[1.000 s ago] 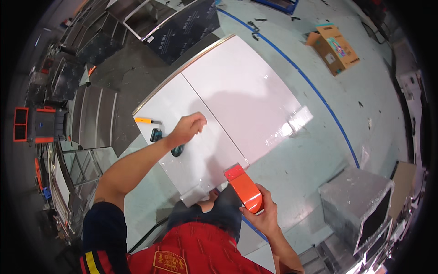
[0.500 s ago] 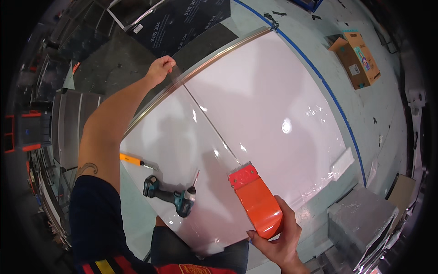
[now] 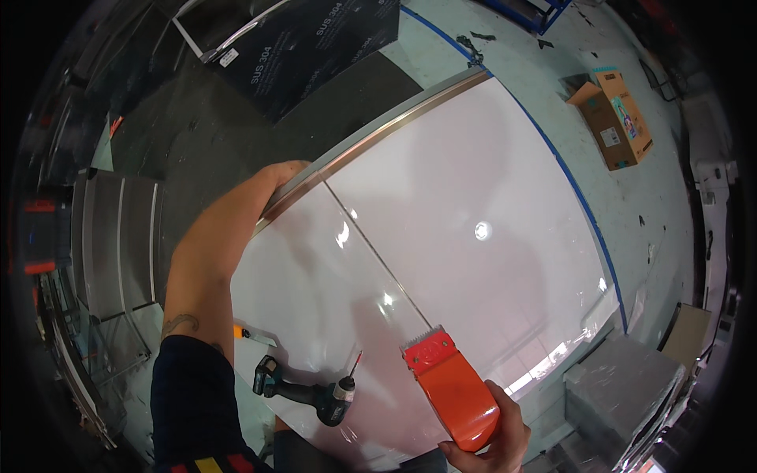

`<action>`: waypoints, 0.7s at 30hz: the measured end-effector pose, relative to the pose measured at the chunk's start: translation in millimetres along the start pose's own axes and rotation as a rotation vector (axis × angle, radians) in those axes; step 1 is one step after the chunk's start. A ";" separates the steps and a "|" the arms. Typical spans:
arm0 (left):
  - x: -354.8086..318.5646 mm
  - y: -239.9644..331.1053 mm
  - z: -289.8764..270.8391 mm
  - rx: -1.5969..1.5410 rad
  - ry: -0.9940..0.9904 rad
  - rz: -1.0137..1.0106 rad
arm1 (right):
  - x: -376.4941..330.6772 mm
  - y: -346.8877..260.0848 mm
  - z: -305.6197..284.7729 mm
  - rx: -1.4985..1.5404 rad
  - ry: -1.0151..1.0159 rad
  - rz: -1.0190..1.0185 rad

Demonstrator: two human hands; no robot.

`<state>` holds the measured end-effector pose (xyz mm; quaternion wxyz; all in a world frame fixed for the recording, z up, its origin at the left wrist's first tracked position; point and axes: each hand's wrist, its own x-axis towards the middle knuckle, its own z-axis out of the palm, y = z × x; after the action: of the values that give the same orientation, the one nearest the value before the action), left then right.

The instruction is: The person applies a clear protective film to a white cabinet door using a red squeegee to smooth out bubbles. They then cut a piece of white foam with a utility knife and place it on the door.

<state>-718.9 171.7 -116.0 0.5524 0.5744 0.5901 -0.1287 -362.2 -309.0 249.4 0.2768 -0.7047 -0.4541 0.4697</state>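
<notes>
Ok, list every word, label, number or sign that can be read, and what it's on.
I won't copy the wording, but this is where print shows:
Dark panel: pale lettering, repeated, readable.
White label at that panel's left end: too small to read.
Cardboard box: white label and colourful print, too small to read.
Orange tape dispenser: marks on its red front, unclear.

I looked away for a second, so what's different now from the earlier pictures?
The left hand moved forward from above the glossy white flat panel to its far edge; the fingertips are hidden now. The right hand still holds the orange tape dispenser with a red toothed end, and the teal-and-black cordless drill still lies on the panel.
</notes>
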 end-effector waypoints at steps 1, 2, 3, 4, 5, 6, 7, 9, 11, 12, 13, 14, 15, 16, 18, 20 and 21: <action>3.6 -2.4 -0.4 0.082 -0.056 -0.017 | 0.8 1.8 -0.3 -0.001 -0.007 0.005; 7.8 -3.4 1.8 0.137 -0.073 -0.058 | 0.9 3.5 -0.2 -0.001 0.000 0.003; 10.1 -3.8 2.2 0.125 -0.068 0.000 | 1.4 5.4 -0.5 0.001 0.006 0.003; 12.0 -2.2 2.9 0.089 -0.026 0.037 | 1.6 7.1 -0.4 0.002 0.013 0.005; 11.3 0.5 3.5 0.052 0.018 0.071 | 1.7 8.8 -0.9 0.005 0.014 0.008; 7.2 4.1 -0.1 -0.026 0.071 0.031 | 1.9 10.2 -1.4 0.012 0.014 0.014; 0.2 8.5 -4.8 -0.107 0.122 -0.009 | 1.8 11.7 -2.2 0.015 0.014 0.021; -16.0 24.1 -15.5 -0.339 0.218 -0.079 | 3.1 14.9 -4.5 -0.004 -0.007 0.012; -40.6 39.8 -30.4 -0.596 -0.103 0.018 | 4.8 18.4 -7.3 -0.007 -0.025 0.004; -50.7 48.8 -32.4 -0.646 -0.363 0.023 | 5.7 20.0 -8.4 0.004 -0.031 0.011; -58.5 59.0 -38.9 -0.687 -0.582 0.026 | 6.6 21.6 -9.1 0.015 -0.038 0.016; -62.0 63.1 -18.9 -0.485 -0.090 0.043 | 7.1 23.2 -9.6 0.016 -0.038 0.015; -66.6 69.5 -20.7 -0.391 -0.122 -0.005 | 7.9 25.0 -9.5 0.019 -0.037 0.015; -67.1 75.5 -17.9 -0.288 -0.200 -0.028 | 8.3 27.1 -9.7 0.014 -0.033 0.010; -66.2 80.3 -12.5 -0.153 -0.165 -0.051 | 10.2 32.6 -9.6 -0.014 -0.017 -0.026; -64.9 79.4 -9.2 -0.153 -0.205 -0.029 | 12.2 38.9 -10.3 -0.050 -0.019 -0.063; -64.9 78.0 -8.0 -0.159 -0.144 -0.053 | 13.5 42.2 -11.3 -0.066 -0.027 -0.084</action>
<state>-676.5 167.2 -23.5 0.6334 0.5023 0.5724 -0.1372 -333.8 -314.8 213.9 0.2666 -0.6872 -0.5025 0.4519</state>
